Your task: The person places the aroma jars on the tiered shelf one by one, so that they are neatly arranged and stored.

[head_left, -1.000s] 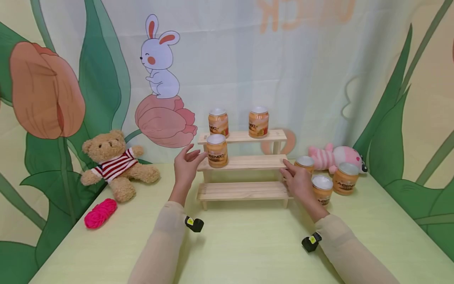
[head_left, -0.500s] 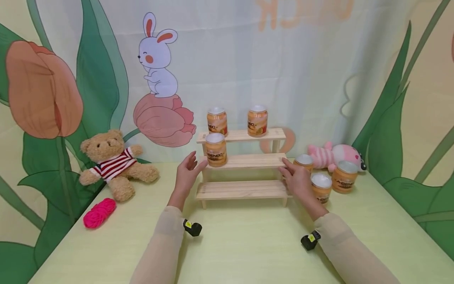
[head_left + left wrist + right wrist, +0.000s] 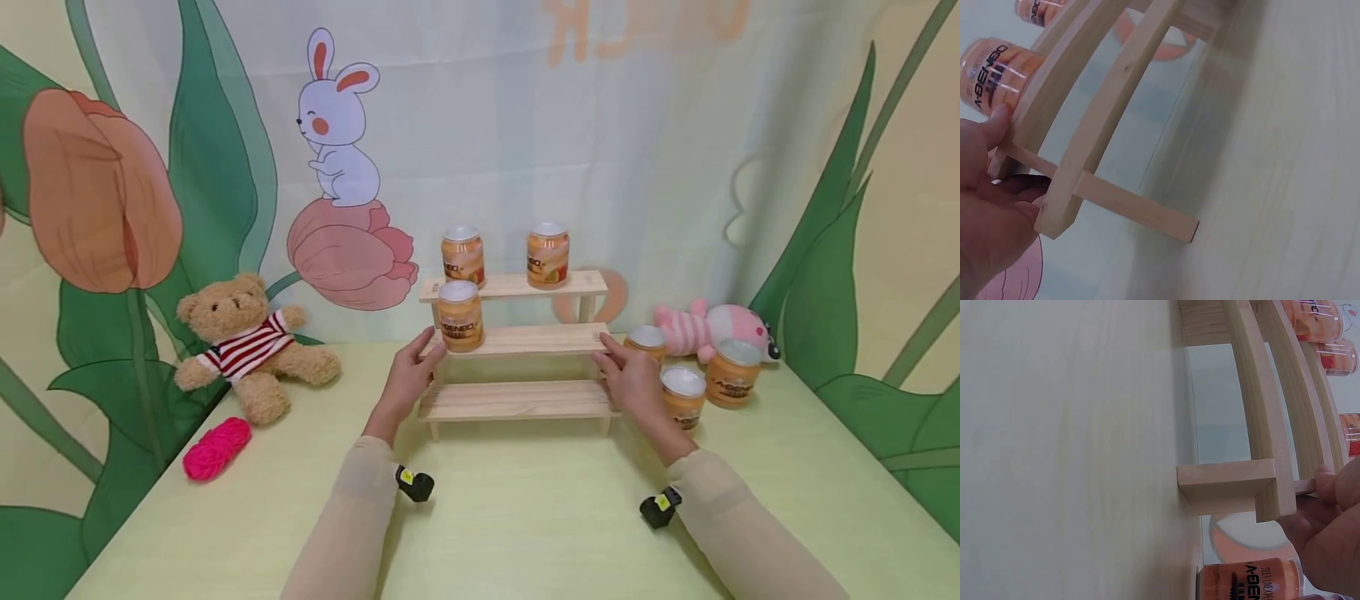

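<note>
A three-tier shelf of pale, unvarnished wood, grain visible, stands on a matt light-green table. Cans carry glossy printed labels and silvery, apparently metal tops. A plush teddy bear and fuzzy pink yarn sit before a printed cloth backdrop.

bright, even light | soft shadows | wrist views blurred
</note>
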Available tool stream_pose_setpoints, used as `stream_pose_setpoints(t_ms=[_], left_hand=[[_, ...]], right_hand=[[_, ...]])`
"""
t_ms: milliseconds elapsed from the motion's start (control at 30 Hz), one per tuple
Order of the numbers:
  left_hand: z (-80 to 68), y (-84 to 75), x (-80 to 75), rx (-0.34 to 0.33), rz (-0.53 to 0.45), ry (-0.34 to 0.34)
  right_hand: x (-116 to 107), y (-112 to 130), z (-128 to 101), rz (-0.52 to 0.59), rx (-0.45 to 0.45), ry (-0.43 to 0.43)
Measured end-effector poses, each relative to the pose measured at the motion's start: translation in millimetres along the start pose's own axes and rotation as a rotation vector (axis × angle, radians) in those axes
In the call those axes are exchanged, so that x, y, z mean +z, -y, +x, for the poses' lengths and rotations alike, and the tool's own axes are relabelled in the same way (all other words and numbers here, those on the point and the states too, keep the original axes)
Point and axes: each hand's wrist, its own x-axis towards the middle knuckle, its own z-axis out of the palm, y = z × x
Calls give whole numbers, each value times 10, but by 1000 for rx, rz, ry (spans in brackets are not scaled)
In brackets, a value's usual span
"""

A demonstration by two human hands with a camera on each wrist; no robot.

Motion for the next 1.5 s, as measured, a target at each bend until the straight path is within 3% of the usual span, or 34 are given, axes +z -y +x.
stream_pose_setpoints(t_ms=[267, 533, 833, 1200, 1333, 1500], left_hand=[[-42, 39, 18, 9, 19, -12], [-46, 86, 6, 45, 17, -34], [-35, 61, -19, 17, -33, -39], [8, 26, -28, 14, -14, -47], [14, 32, -24, 24, -14, -40], [12, 60, -25, 20, -9, -41]], right_hand=[[2, -18, -8, 39, 35, 30], [5, -24, -22, 20, 6, 19], [-5, 9, 4, 42, 9, 27], [-17, 39, 24, 19, 11, 14], [-46, 45, 26, 60, 48, 56], [-175, 104, 26, 75, 60, 192]])
